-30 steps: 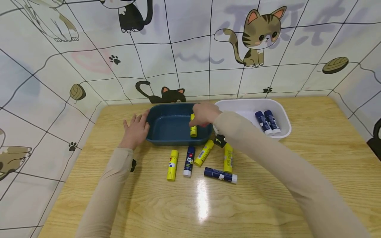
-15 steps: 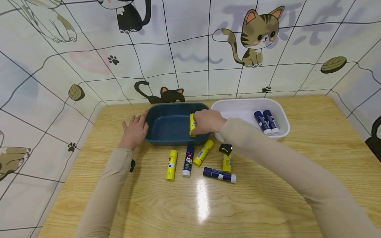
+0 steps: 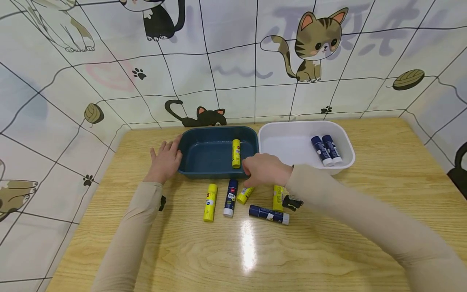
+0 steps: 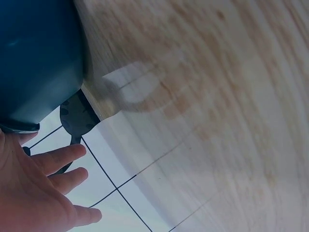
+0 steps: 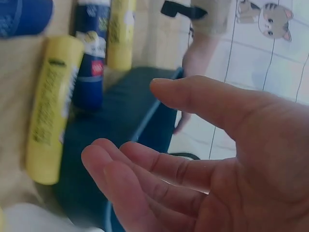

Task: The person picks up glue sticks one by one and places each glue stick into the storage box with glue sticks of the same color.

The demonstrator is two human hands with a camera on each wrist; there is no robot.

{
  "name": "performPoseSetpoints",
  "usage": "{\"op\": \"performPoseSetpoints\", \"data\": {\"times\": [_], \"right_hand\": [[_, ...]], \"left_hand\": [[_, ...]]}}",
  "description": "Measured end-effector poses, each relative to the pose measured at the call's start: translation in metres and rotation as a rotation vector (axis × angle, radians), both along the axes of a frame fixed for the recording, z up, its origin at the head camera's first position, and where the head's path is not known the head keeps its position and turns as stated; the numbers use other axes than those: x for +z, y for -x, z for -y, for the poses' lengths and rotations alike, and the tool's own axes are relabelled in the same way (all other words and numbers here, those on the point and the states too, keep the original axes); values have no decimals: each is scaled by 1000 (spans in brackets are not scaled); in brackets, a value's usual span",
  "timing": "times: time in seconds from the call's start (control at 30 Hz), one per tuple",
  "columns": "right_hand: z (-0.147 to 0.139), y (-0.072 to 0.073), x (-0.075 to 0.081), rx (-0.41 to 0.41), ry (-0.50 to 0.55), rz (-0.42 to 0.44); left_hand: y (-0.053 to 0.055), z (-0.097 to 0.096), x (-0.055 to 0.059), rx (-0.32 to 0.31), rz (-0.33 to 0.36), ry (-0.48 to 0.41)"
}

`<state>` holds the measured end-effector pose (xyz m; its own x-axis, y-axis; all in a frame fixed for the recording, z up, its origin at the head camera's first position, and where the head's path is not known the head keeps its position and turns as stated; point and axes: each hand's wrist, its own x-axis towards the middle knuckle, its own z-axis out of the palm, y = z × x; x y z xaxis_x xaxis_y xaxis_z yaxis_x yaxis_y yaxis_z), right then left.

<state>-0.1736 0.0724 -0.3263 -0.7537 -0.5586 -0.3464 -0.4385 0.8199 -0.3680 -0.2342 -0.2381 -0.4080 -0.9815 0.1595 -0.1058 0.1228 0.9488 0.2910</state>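
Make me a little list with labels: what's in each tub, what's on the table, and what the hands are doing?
blue tub: one yellow stick
white tub: two blue sticks
table: three yellow and two blue sticks, lying loose in front of the tubs
left hand: flat, fingers straight, touching the blue tub's side
right hand: open and holding nothing, over the loose sticks

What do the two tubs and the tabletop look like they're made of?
The dark blue tub and the white tub look like moulded plastic: rounded corners, smooth one-colour walls. The table shows pale wood grain under a glossy coat that mirrors a light; whether solid wood or laminate is unclear.
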Motion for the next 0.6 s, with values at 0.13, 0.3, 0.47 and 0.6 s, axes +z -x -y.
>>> {"op": "performPoseSetpoints", "data": {"times": [0.13, 0.3, 0.47, 0.6], "right_hand": [[-4, -14, -9, 19, -1, 22], [-8, -30, -17, 35, -25, 60], [-15, -45, -19, 59, -26, 39], [-18, -53, -25, 73, -19, 20]], "left_hand": [[0, 0, -1, -3, -11, 0], [1, -1, -2, -26, -44, 20], [2, -2, -1, -57, -77, 35], [2, -2, 0, -72, -92, 31]]}}
